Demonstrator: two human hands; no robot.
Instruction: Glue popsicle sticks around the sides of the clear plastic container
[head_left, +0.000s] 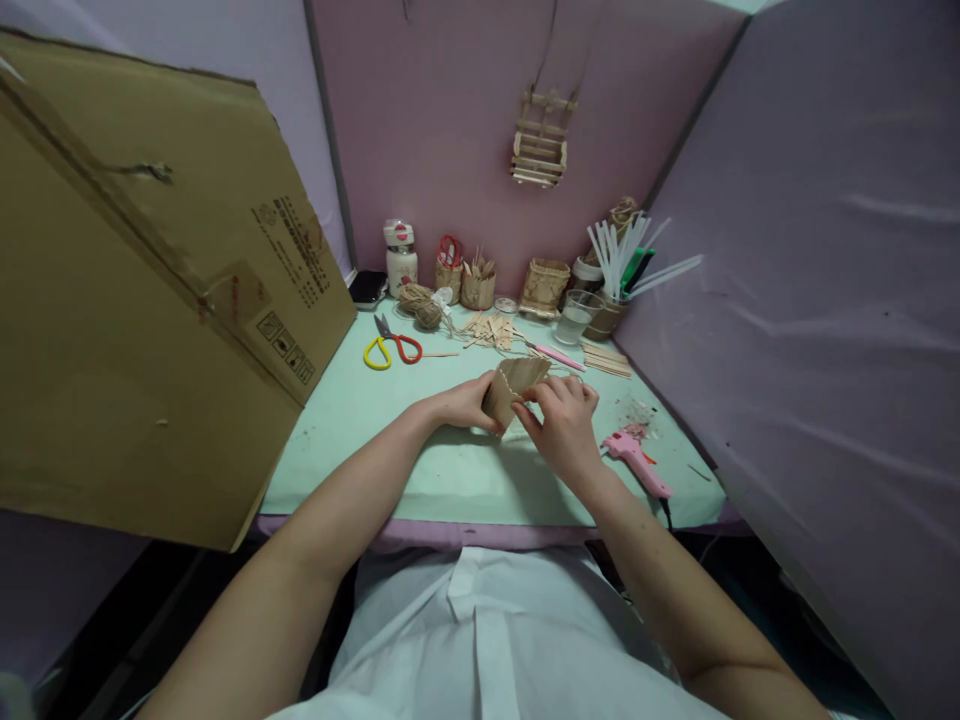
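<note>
A small box of wooden craft sticks (pixel 504 402) is held tilted above the table, its open side facing up and away from me. My left hand (pixel 474 402) grips it from the left, thumb on the near side. At its near right rim, the fingertips of my right hand (pixel 562 415) pinch together on what looks like thin twine (pixel 574 375), which runs along the rim and loops out behind the hand. The exact pinch point is partly hidden. To the right of that hand lies a pink glue gun (pixel 637 464).
Scissors (pixel 391 343), a twine ball (pixel 428 308), loose craft sticks (pixel 491 330) and a pink cutter (pixel 559 356) lie on the table (pixel 337 440). Behind stand a water cup (pixel 576 320) and a holder of glue sticks (pixel 606 318). Cardboard (pixel 150 300) rises at left.
</note>
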